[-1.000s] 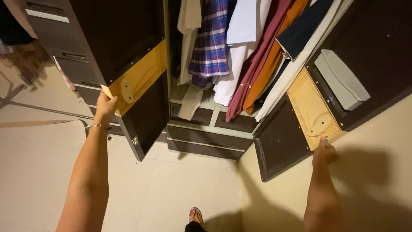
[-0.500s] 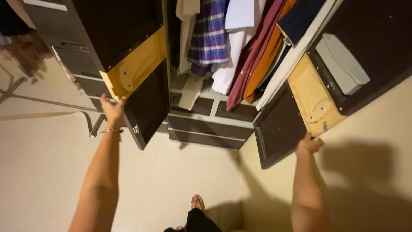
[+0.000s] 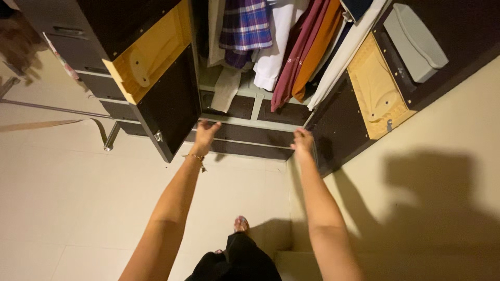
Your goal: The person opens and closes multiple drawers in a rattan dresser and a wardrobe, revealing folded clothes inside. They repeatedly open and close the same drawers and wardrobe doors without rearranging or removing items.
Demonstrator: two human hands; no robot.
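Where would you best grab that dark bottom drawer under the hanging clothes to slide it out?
Judging by its pose, grip the drawer along its top front edge, from the front and above, near both ends. It is wide and low, and no handle shows. The left hand and right hand are already spread at that edge, between the open wardrobe doors.

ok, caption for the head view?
Both hands, left hand and right hand, reach toward the bottom drawer of an open wardrobe.
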